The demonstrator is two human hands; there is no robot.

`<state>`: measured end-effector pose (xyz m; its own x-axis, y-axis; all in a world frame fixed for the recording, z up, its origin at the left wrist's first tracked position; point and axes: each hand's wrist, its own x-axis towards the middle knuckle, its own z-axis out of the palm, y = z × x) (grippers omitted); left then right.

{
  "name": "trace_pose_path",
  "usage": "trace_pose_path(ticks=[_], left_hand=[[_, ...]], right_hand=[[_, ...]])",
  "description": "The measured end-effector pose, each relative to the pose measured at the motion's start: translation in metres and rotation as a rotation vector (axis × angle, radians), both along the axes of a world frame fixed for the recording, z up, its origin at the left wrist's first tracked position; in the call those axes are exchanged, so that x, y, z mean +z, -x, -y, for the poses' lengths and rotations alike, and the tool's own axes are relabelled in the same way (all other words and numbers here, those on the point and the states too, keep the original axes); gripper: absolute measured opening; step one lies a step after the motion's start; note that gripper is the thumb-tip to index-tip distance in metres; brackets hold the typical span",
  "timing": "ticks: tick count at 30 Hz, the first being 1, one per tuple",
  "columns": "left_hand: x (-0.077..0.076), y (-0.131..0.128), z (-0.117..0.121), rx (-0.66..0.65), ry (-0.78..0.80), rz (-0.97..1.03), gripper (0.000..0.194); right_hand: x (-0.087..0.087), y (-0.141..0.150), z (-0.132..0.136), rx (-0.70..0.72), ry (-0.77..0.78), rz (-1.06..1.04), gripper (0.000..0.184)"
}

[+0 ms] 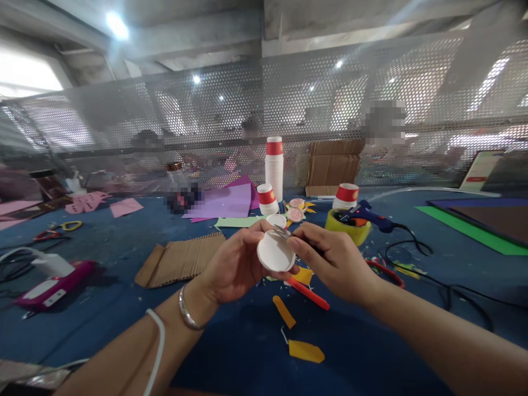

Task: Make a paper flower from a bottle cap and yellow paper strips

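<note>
My left hand [237, 267] grips a shallow white paper cup bottom [275, 252], its round inner face turned towards me. My right hand [330, 256] is closed, with thumb and fingers pinched at the upper right rim of that piece. Thin metal, like a blade tip [282, 231], shows between the right fingers and lies over the rim; the rest of it is hidden in the hand. Just behind stands another white round cup piece [276, 220]. Beneath the hands lie a red stick-like handle [310, 294] and yellow paper scraps [306, 351].
A tall stack of paper cups [274, 170] stands at the back, with shorter cups [268, 199] nearby. At right, a blue glue gun [373, 216] rests on a yellow tape roll [357, 234], its cable trailing. Corrugated cardboard [181, 259] and a purple power strip [58, 286] lie left.
</note>
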<state>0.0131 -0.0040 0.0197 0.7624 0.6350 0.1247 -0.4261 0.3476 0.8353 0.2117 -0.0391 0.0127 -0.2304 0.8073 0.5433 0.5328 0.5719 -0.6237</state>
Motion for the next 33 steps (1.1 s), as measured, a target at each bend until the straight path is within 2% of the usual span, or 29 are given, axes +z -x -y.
trace_pose_path(ticks=[8,15,20,33], left_hand=[[-0.004,-0.001,-0.003,0.103,-0.069,0.034,0.019],[-0.003,-0.001,-0.001,0.128,-0.071,0.013,0.018],[-0.005,-0.006,0.002,0.106,-0.061,-0.024,0.013],[-0.012,-0.016,0.007,0.071,0.044,-0.041,0.018]], right_hand=[[0.003,-0.004,-0.003,0.010,0.045,-0.006,0.036],[0.002,-0.003,0.000,0.025,0.030,-0.011,0.036],[-0.004,-0.009,0.006,0.018,0.037,-0.007,0.036],[-0.011,-0.019,0.006,0.039,0.041,0.017,0.038]])
